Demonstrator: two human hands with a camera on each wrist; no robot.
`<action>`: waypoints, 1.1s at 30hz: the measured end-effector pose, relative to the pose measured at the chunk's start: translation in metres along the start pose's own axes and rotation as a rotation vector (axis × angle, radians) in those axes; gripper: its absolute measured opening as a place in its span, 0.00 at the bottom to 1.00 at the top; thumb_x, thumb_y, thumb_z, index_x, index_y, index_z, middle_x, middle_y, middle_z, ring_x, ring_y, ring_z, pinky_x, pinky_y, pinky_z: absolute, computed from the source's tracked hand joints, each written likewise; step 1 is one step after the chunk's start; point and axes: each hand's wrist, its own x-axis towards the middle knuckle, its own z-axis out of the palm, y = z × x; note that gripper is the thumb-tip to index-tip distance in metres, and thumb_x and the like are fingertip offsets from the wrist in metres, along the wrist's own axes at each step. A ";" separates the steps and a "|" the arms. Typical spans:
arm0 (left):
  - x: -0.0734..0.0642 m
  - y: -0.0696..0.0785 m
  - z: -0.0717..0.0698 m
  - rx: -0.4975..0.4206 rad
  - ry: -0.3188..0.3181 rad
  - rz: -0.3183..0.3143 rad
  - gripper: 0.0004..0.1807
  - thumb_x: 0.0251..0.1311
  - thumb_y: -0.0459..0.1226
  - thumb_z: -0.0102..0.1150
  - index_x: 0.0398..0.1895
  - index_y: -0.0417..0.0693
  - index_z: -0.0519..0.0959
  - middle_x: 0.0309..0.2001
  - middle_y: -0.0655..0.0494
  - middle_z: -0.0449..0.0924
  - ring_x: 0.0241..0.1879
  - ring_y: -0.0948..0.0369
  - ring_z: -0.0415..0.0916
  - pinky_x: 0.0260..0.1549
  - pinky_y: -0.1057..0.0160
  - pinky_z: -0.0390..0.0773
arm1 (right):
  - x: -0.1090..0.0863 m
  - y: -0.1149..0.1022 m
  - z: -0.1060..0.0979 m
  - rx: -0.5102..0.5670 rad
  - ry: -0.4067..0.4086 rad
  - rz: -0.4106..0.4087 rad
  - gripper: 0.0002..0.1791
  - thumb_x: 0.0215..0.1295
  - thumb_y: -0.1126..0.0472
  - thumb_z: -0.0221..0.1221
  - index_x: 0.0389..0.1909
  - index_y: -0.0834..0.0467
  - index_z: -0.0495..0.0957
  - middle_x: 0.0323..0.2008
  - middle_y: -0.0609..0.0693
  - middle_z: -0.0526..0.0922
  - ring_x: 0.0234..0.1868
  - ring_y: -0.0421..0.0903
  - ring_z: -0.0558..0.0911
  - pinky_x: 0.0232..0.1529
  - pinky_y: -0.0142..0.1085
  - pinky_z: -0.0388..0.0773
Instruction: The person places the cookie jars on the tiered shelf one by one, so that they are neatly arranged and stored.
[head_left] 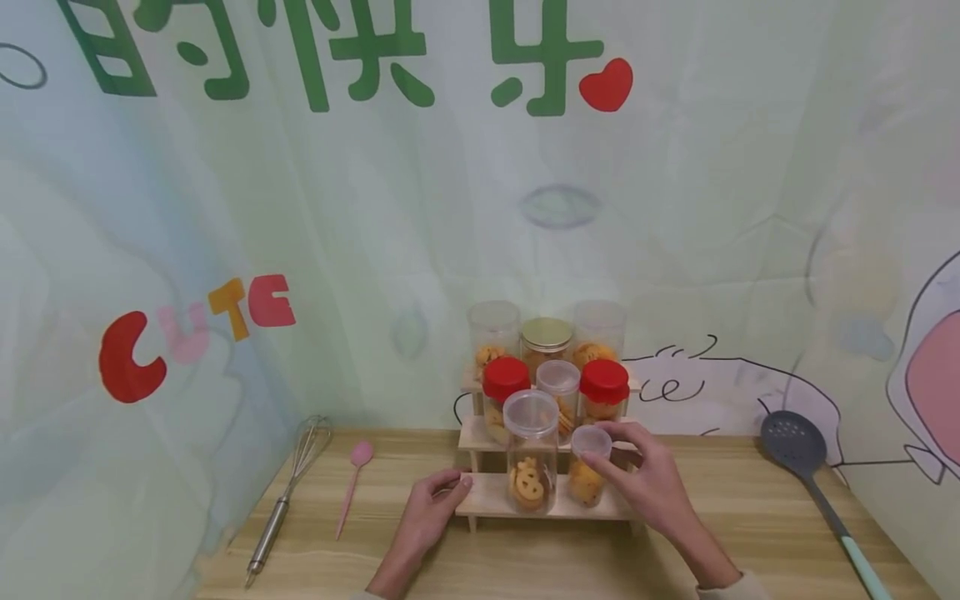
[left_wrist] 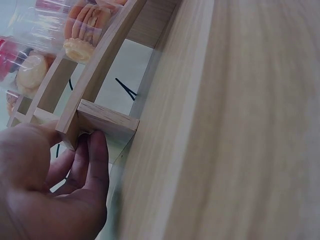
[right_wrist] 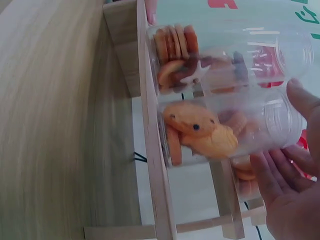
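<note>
A three-step wooden rack [head_left: 491, 498] stands on the table and carries clear jars of cookies. My left hand [head_left: 427, 512] grips the left end of its lowest step, thumb on top and fingers curled beneath, as the left wrist view shows. With thumb and fingers on either side of its lid, my right hand [head_left: 658, 483] holds a small clear jar [right_wrist: 200, 132] at the right of that step. The jar is upright, with cookies inside. Left of it on the same step is a taller clear jar [head_left: 531, 454] with a cookie at the bottom.
The middle step carries two red-lidded jars [head_left: 507, 379] and a clear-lidded jar [head_left: 557, 379]. Behind them is a gold-lidded jar [head_left: 547, 335] between two clear jars. A whisk [head_left: 288, 492] and pink spoon [head_left: 356, 479] lie left, a slotted turner [head_left: 806, 458] right. A printed cloth [head_left: 420, 208] hangs behind.
</note>
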 end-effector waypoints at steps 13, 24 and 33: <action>0.004 -0.001 0.001 -0.009 -0.010 0.007 0.29 0.76 0.44 0.66 0.64 0.26 0.80 0.57 0.36 0.88 0.56 0.52 0.87 0.46 0.72 0.82 | 0.002 -0.004 0.011 -0.021 0.101 0.076 0.26 0.58 0.53 0.82 0.56 0.55 0.88 0.49 0.50 0.88 0.50 0.41 0.85 0.50 0.32 0.89; 0.008 0.002 0.004 0.010 -0.017 -0.003 0.30 0.76 0.46 0.66 0.65 0.26 0.79 0.59 0.35 0.87 0.57 0.49 0.87 0.48 0.72 0.81 | 0.001 -0.002 0.013 -0.004 0.142 0.090 0.28 0.58 0.53 0.82 0.57 0.56 0.85 0.52 0.52 0.89 0.50 0.46 0.87 0.52 0.33 0.89; 0.011 0.003 0.005 0.038 -0.022 0.005 0.31 0.74 0.46 0.68 0.66 0.27 0.78 0.59 0.34 0.85 0.58 0.48 0.86 0.50 0.66 0.85 | 0.000 -0.003 0.006 0.029 0.130 0.100 0.27 0.64 0.50 0.78 0.60 0.54 0.82 0.55 0.51 0.87 0.55 0.45 0.86 0.58 0.36 0.87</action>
